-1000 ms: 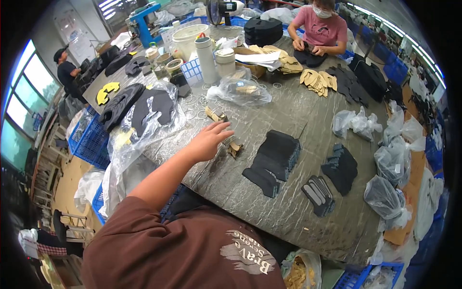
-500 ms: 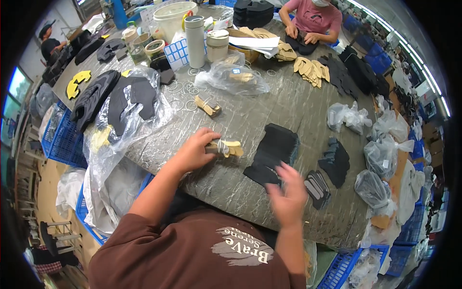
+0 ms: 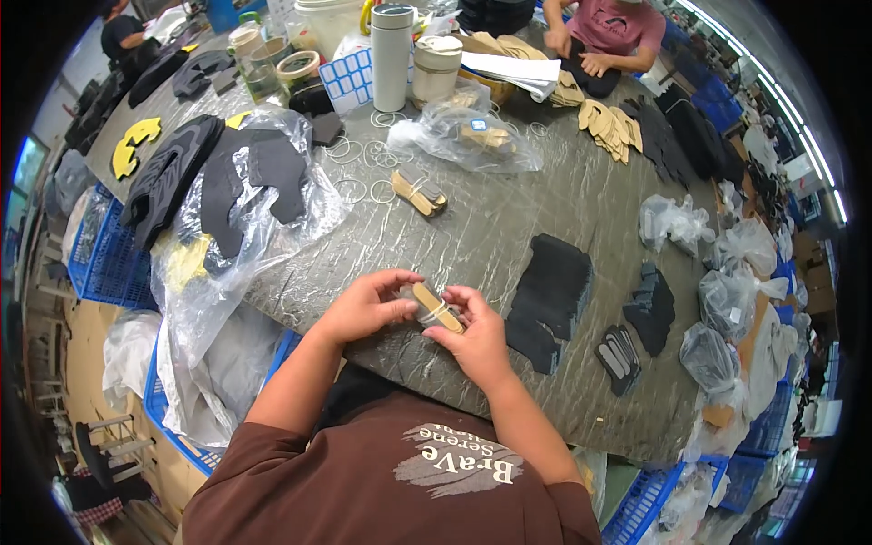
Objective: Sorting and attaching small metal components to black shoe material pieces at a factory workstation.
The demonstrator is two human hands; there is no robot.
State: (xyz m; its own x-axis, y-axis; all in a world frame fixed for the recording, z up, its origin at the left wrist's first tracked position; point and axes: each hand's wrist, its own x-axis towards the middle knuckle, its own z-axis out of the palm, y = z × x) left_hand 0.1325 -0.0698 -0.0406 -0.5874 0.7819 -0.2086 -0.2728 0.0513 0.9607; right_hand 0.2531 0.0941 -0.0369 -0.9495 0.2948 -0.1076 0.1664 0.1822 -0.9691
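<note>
Both hands, left (image 3: 363, 309) and right (image 3: 477, 338), pinching tan bundle (image 3: 434, 305) above near tabletop (image 3: 509, 227) edge; rubber band (image 3: 440, 312) could snap, scattering pieces.

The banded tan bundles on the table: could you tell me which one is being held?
The tan bundle at the near table edge, gripped between left hand and right hand. The other bundle lies untouched farther back, among loose rubber bands.

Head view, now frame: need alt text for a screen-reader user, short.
Seen from above, a person's left hand and right hand together hold a small banded bundle of tan pieces at the near edge of a grey wrapped worktable. A stack of black cut pieces lies just to the right; a second banded bundle and clear plastic bags lie farther back.
</note>
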